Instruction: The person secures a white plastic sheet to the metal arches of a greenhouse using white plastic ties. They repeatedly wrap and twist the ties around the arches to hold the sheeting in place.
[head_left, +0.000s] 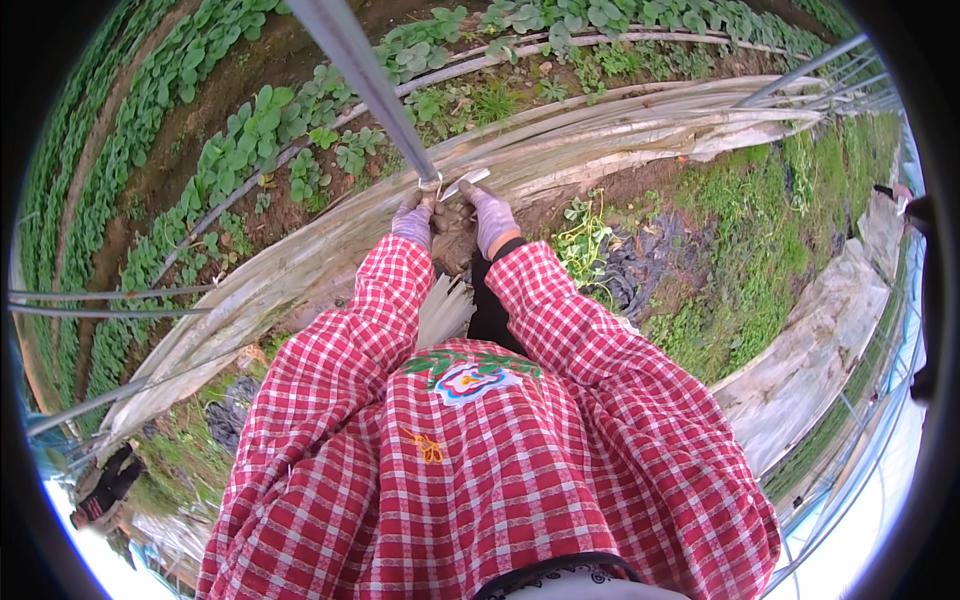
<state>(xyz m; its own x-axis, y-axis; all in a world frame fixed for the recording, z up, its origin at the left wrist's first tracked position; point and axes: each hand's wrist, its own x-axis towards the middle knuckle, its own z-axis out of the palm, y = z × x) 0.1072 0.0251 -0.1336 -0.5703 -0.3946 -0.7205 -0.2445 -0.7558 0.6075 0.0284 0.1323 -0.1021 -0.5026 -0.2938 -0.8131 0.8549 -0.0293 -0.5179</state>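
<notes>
Both of my hands wear dirty, pale purple gloves and are held close together in front of me. My left hand (415, 219) is at the lower end of a grey metal pole (367, 79), where a white strip loops around the pole. My right hand (487, 214) grips a white strip (466, 182) between thumb and fingers, just right of the pole. A bundle of whitish strips (445, 309) hangs below my hands, in front of my body. The fingertips of my left hand are partly hidden.
A long gathered plastic sheet (300, 262) runs behind the pole. Beyond it are rows of leafy green plants (259, 135) and a pipe (202, 225). Uprooted vines (586, 240) and crumpled dark film (649, 262) lie at right. Another person (109, 484) is at the far lower left.
</notes>
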